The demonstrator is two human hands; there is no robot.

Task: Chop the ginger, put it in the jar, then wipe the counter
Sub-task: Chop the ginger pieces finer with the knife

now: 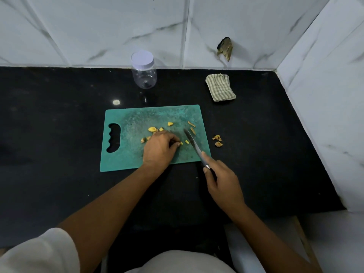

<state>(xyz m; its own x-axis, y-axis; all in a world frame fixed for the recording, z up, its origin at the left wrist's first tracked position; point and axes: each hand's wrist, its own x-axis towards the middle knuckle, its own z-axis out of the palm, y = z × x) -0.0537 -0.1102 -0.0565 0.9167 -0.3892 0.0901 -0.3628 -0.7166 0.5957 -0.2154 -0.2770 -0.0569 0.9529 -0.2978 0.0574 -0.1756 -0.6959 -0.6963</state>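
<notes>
The left hand (159,149) rests on the green cutting board (126,154), curled to pinch a ginger piece (178,144), while the right hand (223,184) grips the knife (192,143), its blade slanting over the board's right side. More ginger pieces (152,129) lie scattered on the board. At the far side of the black counter (59,119) stand a lidded clear jar (144,71) and a folded striped cloth (220,87), near the marble wall (98,26).

The left hand (158,148) rests on the board (134,119), which lies on the counter (59,125). Bits of ginger (152,129) lie behind and left of it, one seemingly under its fingertips. Just to its right the knife (192,143) slants across the board, handle in the right hand (222,184). A few scraps (217,140) lie off the board's right edge. The jar (144,72) stands well behind the left hand, the cloth (220,87) well behind the right.
</notes>
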